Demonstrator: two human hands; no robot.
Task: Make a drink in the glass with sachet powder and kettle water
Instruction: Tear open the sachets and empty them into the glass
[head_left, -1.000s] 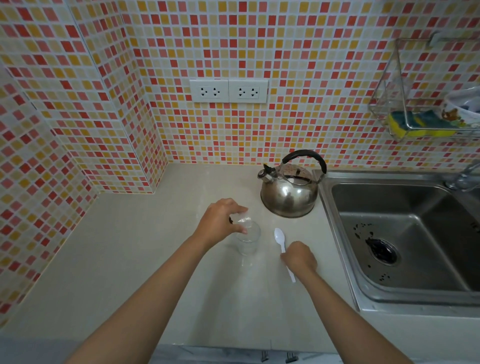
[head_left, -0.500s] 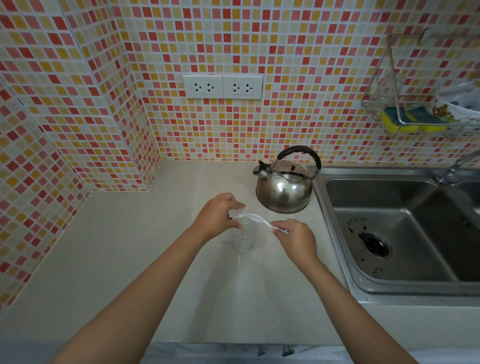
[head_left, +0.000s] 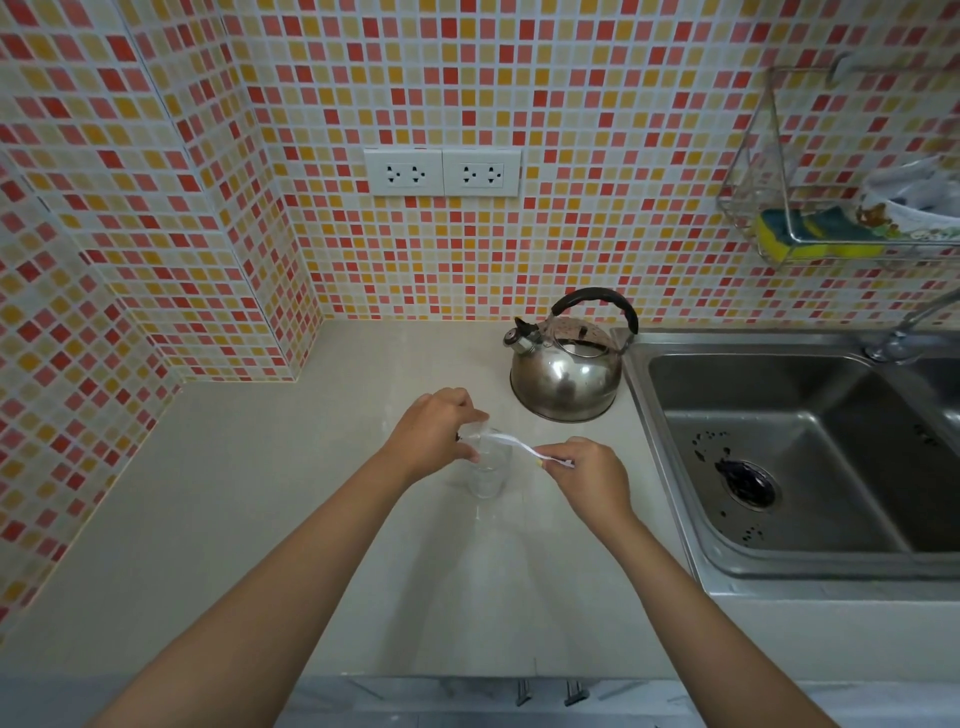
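glass (head_left: 487, 470): mid-bench, light, fragile, tippy; left hand (head_left: 435, 435) clasps its rim
spoon (head_left: 511, 445): light; right hand (head_left: 586, 474) fingers pinch its handle end

two bare forearms come into view from the bottom edge, one from the lower left and one from the lower right, each narrowing toward the wrist. no sleeve, cuff or fabric covers either one (both are uncovered from the frame edge up to the fingers). the left hand (head_left: 434, 434) wears no ring, watch, band or glove on what shows of it, and the right hand (head_left: 589, 478) is just as plain, its back and knuckles facing the camera. fingernails are too small to make out, and nothing of the person above the forearms shows
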